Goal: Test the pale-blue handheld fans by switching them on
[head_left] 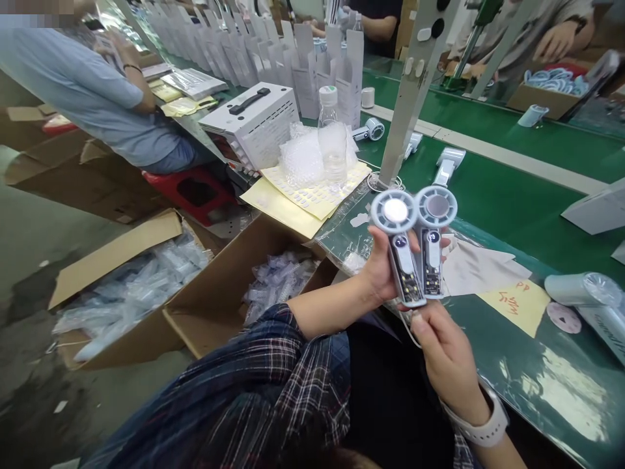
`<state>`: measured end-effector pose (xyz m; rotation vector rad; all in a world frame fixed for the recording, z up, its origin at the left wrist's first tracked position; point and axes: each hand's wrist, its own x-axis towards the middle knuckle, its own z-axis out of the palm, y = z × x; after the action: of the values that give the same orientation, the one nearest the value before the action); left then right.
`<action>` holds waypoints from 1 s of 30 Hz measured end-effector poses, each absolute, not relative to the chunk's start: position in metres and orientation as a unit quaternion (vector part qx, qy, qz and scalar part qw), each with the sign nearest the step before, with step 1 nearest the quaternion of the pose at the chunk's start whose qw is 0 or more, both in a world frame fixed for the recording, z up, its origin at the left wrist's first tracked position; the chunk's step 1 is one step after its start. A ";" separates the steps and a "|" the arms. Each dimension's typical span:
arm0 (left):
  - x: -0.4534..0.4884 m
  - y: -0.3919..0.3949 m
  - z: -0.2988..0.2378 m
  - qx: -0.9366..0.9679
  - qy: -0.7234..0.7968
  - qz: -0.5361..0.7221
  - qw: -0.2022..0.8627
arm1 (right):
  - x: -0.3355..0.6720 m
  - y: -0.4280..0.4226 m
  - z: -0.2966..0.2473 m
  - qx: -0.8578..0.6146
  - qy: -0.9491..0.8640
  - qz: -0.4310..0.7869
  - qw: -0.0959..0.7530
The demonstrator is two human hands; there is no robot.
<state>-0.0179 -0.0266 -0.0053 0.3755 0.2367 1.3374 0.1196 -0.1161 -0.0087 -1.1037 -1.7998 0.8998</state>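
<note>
Two light-blue handheld fans (406, 264) sit side by side in the left hand (383, 267), its fingers wrapped round both handles, round heads poking up above them. Right hand (449, 355) has its fingers curled in at the handle bottoms, honestly can't tell what they're pinching. White cable (410, 331) hangs just beside those fingers; yellow sheet (517, 307)'s off to their right on the desk (512, 371).

My shirt (273, 365): plaid, dark blue, white and reddish lines; left sleeve (278, 326) leaving forearm (332, 303) bare. My top (385, 391): black. Right wrist (467, 396): pale band (483, 423).
</note>
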 end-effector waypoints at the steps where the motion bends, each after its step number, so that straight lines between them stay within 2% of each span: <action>1: -0.019 -0.027 -0.002 0.163 0.098 0.618 0.763 | 0.120 -0.116 -0.008 -0.430 -0.722 0.347 0.416; 4: -0.022 -0.028 0.002 0.164 0.090 0.616 0.765 | 0.121 -0.116 -0.011 -0.464 -0.688 0.344 0.439; 10: -0.016 -0.034 -0.011 0.260 0.126 0.621 0.729 | 0.110 -0.124 -0.027 -0.487 -0.502 0.475 0.534; 13: -0.013 -0.034 -0.017 0.289 0.139 0.621 0.715 | 0.106 -0.127 -0.033 -0.484 -0.473 0.500 0.541; 18: -0.016 -0.034 -0.015 0.273 0.148 0.614 0.726 | 0.120 -0.117 -0.027 -0.512 -0.586 0.404 0.482; 22: -0.015 -0.039 -0.009 0.275 0.099 0.621 0.727 | 0.135 -0.111 -0.017 -0.441 -0.671 0.368 0.469; 25: -0.020 -0.036 -0.002 0.282 0.091 0.665 0.685 | 0.148 -0.116 -0.013 -0.371 -0.727 0.355 0.456; 28: -0.037 -0.025 0.006 0.237 0.144 0.748 0.603 | 0.173 -0.112 -0.012 -0.372 -0.797 0.339 0.335; 30: -0.047 -0.020 0.008 0.223 0.179 0.763 0.580 | 0.194 -0.093 -0.015 -0.474 -0.805 0.268 0.234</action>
<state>-0.0473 -0.0203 0.0078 0.5212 0.4184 1.7828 0.1937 -0.0929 -0.0155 -1.3014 -2.2100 0.7360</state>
